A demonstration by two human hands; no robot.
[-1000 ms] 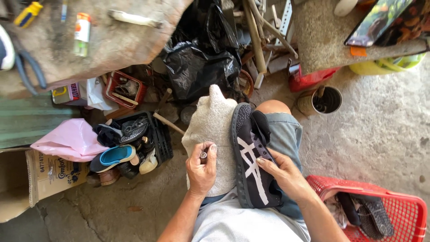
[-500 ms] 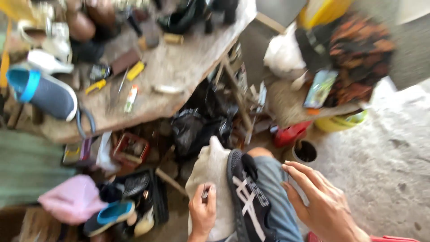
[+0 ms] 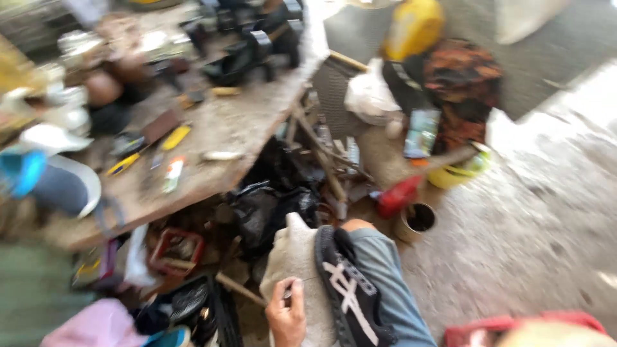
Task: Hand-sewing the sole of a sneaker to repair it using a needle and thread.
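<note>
Down in the blurred head view, the left hand [image 3: 286, 315] pinches a small tool [image 3: 287, 295] against grey cloth [image 3: 297, 270] beside the black sneaker [image 3: 347, 289] lying sole-sideways on the knee, seemingly light, flexible, best gripped at its stiff sole; right hand unseen.

Left hand [image 3: 286, 316] pinches a small tool beside a black sneaker [image 3: 347, 292] on the lap.

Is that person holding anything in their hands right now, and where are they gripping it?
The left hand pinches a small thin tool between its fingertips; which part cannot be told. It rests on the grey cloth beside the black shoe. The right hand is out of view.
</note>
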